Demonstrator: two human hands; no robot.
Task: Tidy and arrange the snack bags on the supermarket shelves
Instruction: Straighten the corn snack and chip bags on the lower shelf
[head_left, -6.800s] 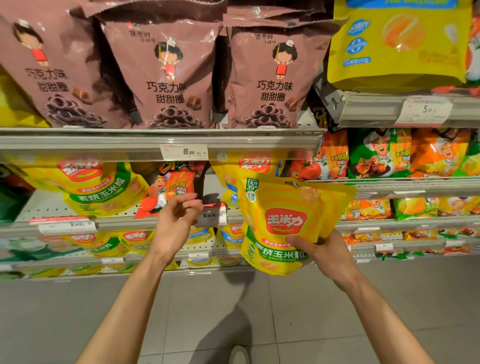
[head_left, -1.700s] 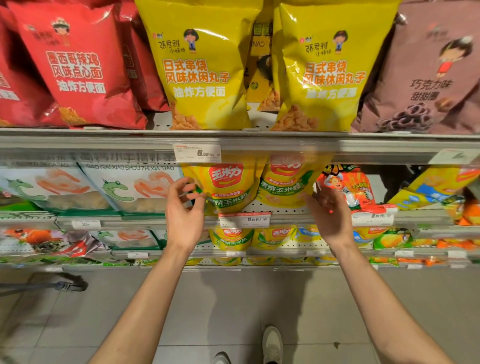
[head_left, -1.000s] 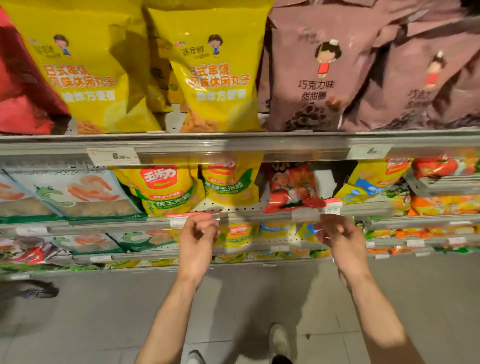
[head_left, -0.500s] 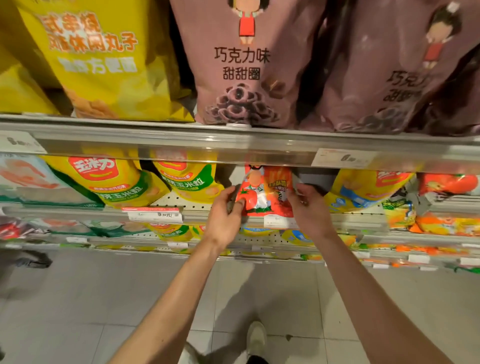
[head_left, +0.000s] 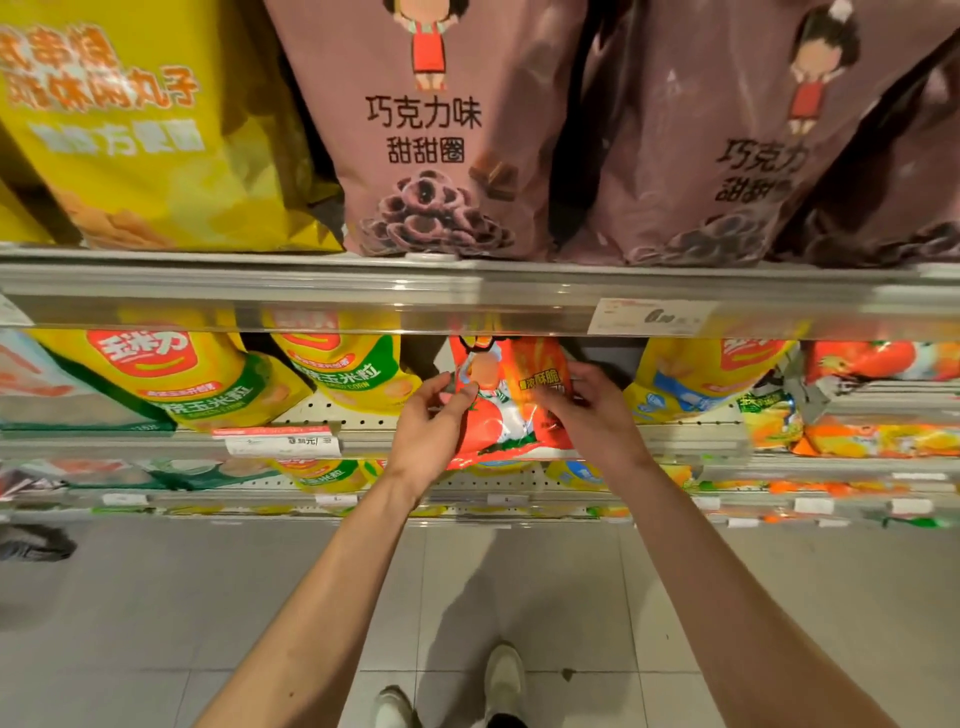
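I'm mid-task: both my hands, left hand (head_left: 431, 441) and right hand (head_left: 587, 415), pinch the red bag (head_left: 506, 415) at frame centre, not yet straightened, while the yellow bags (head_left: 176, 374) left of it look faced

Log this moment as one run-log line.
step: straightening bag | left hand: grips red snack bag | right hand: grips same bag | location: second shelf
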